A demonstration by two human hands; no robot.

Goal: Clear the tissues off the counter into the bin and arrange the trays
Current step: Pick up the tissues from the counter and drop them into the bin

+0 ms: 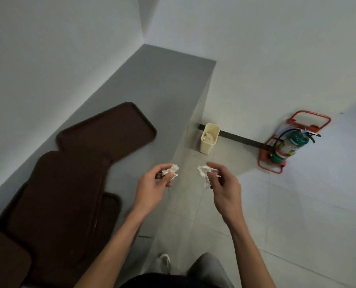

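- The left hand (152, 183), at centre frame, pinched a crumpled white tissue (171, 172) between thumb and curled fingers, just past the near edge of the bench (156, 84).
- The right hand (225, 188), beside it and apart from it, gripped a second crumpled tissue (204, 173) in its fingertips above the tiled floor (277, 225).
- A cream bin (207, 147) stood upright on the floor at the far end of the bench, above the hands in the frame, with crumpled paper (209, 136) inside.
- On the grey bench at left, dark brown trays lay askew and overlapping: a far tray (110, 129) at centre left, a middle tray (65, 194) over its near corner, another tray (110, 210) partly hidden beneath, and a corner tray (2, 256) at lower left.
- A green fire extinguisher (291, 144) sat in a red stand (310, 119) against the wall at right.
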